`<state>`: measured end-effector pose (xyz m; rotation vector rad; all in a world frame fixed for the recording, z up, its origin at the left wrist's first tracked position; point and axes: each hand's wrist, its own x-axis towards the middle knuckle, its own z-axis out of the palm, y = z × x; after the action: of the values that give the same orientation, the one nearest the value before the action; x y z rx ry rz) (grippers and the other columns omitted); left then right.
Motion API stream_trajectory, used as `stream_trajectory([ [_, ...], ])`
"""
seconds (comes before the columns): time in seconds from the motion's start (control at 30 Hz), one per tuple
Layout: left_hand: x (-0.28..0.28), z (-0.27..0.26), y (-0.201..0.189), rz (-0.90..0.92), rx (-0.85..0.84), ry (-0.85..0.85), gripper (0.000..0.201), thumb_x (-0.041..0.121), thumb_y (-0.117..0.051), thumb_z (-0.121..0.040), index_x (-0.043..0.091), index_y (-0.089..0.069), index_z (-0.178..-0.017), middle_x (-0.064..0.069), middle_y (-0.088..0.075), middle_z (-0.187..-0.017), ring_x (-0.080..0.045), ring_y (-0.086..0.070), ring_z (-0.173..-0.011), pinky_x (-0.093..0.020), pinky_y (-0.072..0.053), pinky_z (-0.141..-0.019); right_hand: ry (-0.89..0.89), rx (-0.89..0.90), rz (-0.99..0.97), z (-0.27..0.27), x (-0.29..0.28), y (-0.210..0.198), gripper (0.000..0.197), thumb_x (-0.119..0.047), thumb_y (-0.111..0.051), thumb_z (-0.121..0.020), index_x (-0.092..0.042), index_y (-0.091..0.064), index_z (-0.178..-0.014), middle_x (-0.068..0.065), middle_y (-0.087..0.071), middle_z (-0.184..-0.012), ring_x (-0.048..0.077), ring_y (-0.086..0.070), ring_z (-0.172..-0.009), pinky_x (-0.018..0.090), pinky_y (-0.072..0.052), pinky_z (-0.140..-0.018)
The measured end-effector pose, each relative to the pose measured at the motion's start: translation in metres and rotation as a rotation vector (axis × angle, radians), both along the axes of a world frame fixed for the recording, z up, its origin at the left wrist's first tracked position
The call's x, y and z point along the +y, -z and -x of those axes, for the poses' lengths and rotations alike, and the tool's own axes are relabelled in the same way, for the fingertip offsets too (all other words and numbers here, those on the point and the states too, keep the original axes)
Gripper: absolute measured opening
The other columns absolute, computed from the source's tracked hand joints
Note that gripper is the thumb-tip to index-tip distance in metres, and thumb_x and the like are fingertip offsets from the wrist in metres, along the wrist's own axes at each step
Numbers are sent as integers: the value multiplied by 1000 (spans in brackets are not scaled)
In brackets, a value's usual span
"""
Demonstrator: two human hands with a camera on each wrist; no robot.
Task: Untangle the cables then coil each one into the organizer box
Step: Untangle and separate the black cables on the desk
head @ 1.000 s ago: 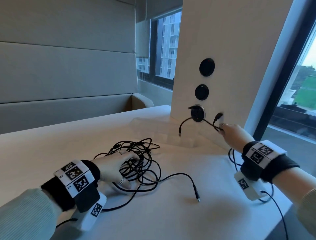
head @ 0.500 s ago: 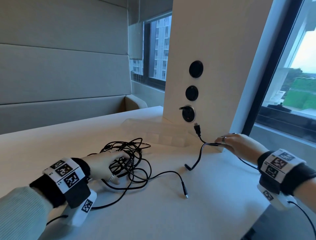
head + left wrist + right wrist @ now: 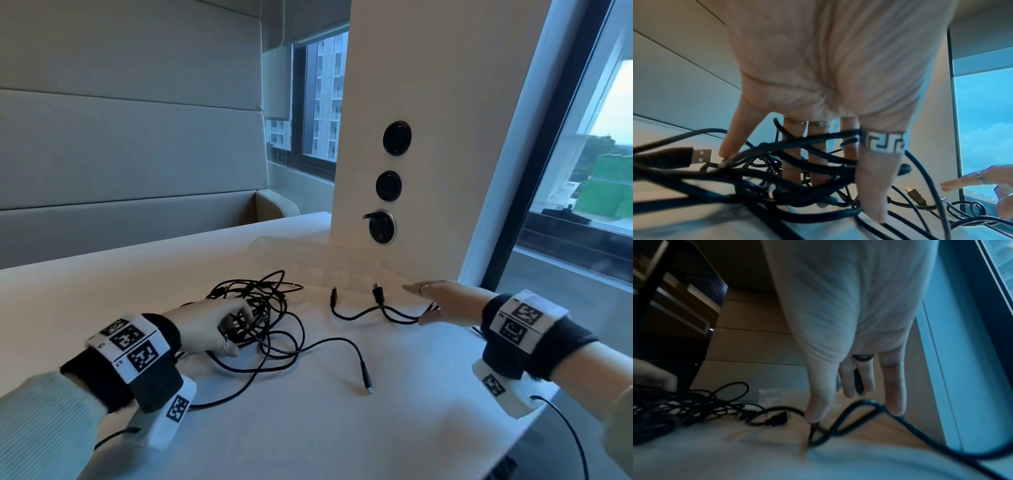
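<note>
Right hand (image 3: 445, 301) lies flat with fingers spread on the freed cable (image 3: 373, 313) – it runs toward 9 o'clock; left hand (image 3: 209, 325) presses splayed fingers into the tangle (image 3: 270, 325), organizer box (image 3: 308, 263) at 12.

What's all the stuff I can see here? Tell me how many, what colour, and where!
cable tangle: one heap, black, on the table's left half.
freed cable: one, black, two plug ends showing, lying right of the heap.
organizer box: one, clear, at the foot of the post.
table: one, white.
round sockets: three, black, stacked on the white post.
windows: two, behind and right.
left hand: fingers spread, pressing the heap.
right hand: fingers straight, touching the freed cable.
</note>
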<state>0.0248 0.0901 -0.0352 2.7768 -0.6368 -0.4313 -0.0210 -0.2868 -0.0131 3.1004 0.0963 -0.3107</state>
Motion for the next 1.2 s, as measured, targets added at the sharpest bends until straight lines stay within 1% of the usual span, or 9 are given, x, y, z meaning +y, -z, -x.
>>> stream_trajectory([
  [0.3, -2, 5, -2, 193, 51, -44, 49, 29, -76, -75, 38, -37, -103, 7, -61, -100, -6, -50, -74, -24, -39, -70, -129, -191, -371, 26, 74, -64, 35, -33, -57, -90, -26, -54, -124, -11, -62, -112, 6, -60, -99, 22, -46, -89],
  [0.43, -10, 11, 0, 304, 62, -19, 59, 15, -78, -72, 40, -38, -107, 6, -61, -105, -8, -52, -77, -23, -41, -73, -303, -10, -406, 14, 140, -33, 53, -37, -58, -88, -21, -42, -135, -4, -51, -134, 13, -50, -119, 25, -39, -100],
  [0.53, -6, 19, -2, 569, 243, 28, 68, 2, -77, -72, 42, -42, -115, -5, -62, -108, -15, -62, -85, -25, -49, -76, -334, 106, -300, 3, 167, -8, 78, -46, -64, -82, -22, -25, -144, 0, -39, -145, 19, -41, -129, 34, -35, -107],
  [0.63, -1, 19, -10, 770, 206, -77, 51, 20, -74, -78, 35, -48, -119, -1, -62, -110, -18, -64, -94, -29, -51, -69, -345, 103, -259, 0, 176, 8, 75, -34, -68, -82, -23, -25, -143, 4, -48, -136, 22, -51, -114, 29, -43, -86],
  [0.73, 8, 3, -12, 553, -93, -266, 40, 40, -65, -81, 30, -49, -116, -1, -54, -121, -23, -55, -109, -34, -46, -86, -368, 49, -252, 1, 178, 15, 64, -22, -66, -85, -29, -32, -139, 3, -55, -123, 20, -53, -100, 26, -40, -74],
  [0.8, 12, -3, -6, 276, -44, -291, 54, 46, -63, -82, 29, -41, -128, -6, -45, -136, -24, -46, -121, -31, -37, -96, -387, 60, -248, 0, 178, 16, 56, -23, -66, -84, -27, -41, -134, 3, -55, -120, 20, -53, -104, 28, -44, -80],
  [0.9, 9, -7, 3, 69, 119, -291, 77, 49, -65, -80, 23, -28, -141, -9, -45, -139, -23, -48, -118, -26, -38, -90, -349, 72, -256, -3, 179, 18, 41, -27, -65, -85, -19, -53, -124, 6, -55, -118, 22, -52, -103, 31, -45, -85],
  [1.03, 7, -11, 6, 362, 211, -404, 62, 18, -69, -82, 17, -38, -136, -14, -53, -121, -26, -57, -94, -36, -51, -74, -282, 85, -407, -7, 174, 20, 33, -26, -66, -85, -14, -56, -113, 1, -54, -98, 15, -48, -86, 18, -36, -62],
  [1.2, 7, -5, 2, 812, 102, -302, 47, -13, -56, -82, 16, -54, -119, -6, -52, -91, -19, -51, -77, -34, -52, -65, -282, 139, -505, -3, 163, 10, 36, -45, -62, -84, -20, -63, -110, -4, -62, -101, 3, -52, -75, 11, -42, -64],
])
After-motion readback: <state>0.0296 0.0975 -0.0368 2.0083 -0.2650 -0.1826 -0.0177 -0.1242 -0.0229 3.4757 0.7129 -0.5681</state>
